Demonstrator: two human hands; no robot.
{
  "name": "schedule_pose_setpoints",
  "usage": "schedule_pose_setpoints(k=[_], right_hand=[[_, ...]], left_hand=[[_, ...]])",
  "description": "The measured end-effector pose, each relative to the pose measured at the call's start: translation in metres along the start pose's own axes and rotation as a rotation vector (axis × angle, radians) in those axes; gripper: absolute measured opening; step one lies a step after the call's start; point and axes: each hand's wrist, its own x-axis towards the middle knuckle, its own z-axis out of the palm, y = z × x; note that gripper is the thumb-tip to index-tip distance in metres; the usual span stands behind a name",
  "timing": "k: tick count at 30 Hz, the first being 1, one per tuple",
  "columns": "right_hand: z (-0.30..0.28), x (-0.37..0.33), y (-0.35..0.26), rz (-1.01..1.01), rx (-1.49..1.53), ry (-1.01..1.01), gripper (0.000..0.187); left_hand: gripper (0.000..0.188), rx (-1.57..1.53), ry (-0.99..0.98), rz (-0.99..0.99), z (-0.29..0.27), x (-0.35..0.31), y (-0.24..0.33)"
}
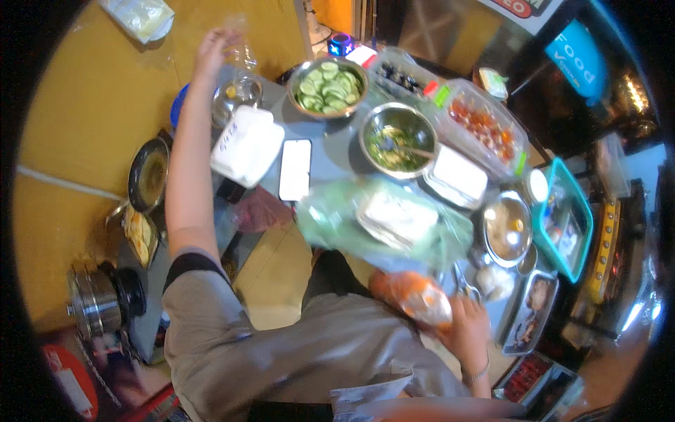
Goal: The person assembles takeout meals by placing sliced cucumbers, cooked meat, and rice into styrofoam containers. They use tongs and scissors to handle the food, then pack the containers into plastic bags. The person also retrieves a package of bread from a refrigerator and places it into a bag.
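An orange-and-white packet [397, 287] is off the near edge of the tabletop [334, 144], just in front of the person's body. Its long axis slants from upper left to lower right, and the right hand [465, 327] is at the lower-right end, fingers grasping it there. That hand is clearly the nearer one. The left hand [215, 48] is well apart, the arm stretched to the far left, fingers bunched beside clear plastic film [245, 63]; blur hides whether they pinch it, so I cannot tell. The film lies just right of those fingers, hanging downward over a metal bowl [225, 105].

Just beyond the packet, a green plastic bag [320, 216] spreads along the near edge, with a white foam box [397, 219] on or inside it; which, I cannot tell. A smartphone [295, 172] lies left of the bag, with more white foam boxes [246, 149] beside it. Farther back stand a steel bowl [292, 88] of cucumber slices [328, 86] and a mixing bowl [399, 112] of chopped greens [397, 155]. A teal basket [589, 232] occupies the right side.

Around the tabletop, a frying pan [149, 176] and a metal pot [98, 302] sit at left, near a yellow surface [84, 126].
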Motion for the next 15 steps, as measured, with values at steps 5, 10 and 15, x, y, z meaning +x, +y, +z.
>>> schedule_pose_setpoints(k=[5,10,15], right_hand=[[0.012,0.009,-0.066,0.318,-0.031,-0.083,0.055],[0.054,0.013,-0.107,0.354,-0.046,-0.107,0.056],[0.070,0.024,-0.142,0.361,-0.074,-0.106,0.042]], left_hand=[[0.014,0.270,-0.134,-0.177,0.032,0.130,-0.198],[0.018,0.223,-0.109,-0.464,0.052,0.155,-0.304],[0.029,0.428,-0.507,-0.517,0.052,0.151,-0.229]])
